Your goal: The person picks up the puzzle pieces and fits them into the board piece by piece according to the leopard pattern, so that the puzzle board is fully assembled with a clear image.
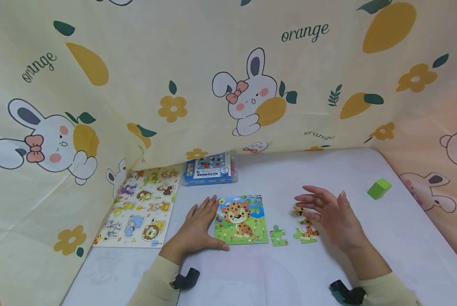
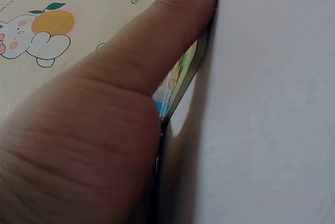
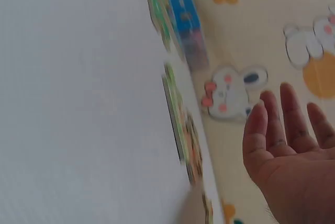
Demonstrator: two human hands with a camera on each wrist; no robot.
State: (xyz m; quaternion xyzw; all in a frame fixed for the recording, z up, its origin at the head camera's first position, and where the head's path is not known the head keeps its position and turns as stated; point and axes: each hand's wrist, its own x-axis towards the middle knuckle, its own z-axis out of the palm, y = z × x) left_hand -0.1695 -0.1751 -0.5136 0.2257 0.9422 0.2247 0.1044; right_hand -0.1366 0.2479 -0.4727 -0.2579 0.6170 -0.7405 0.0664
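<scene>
A square leopard puzzle (image 1: 240,219) lies flat on the white table in the head view. My left hand (image 1: 198,231) rests against its left side, fingers straight, thumb stretched toward the front edge. The left wrist view shows that thumb (image 2: 157,41) along the table surface beside the board. To the right lies a green jigsaw piece (image 1: 279,237), then other leopard-print pieces (image 1: 308,234), partly overlapping. My right hand (image 1: 339,223) hovers above and beside these, palm turned inward, fingers loosely spread and holding nothing. It hides part of the farther pieces.
An animal sticker-like board (image 1: 136,212) lies at the left. Behind the puzzle is a blue box (image 1: 211,170) in clear plastic. A green block (image 1: 379,188) stands at the far right. Rabbit-print cloth (image 1: 198,51) hangs behind and at both sides.
</scene>
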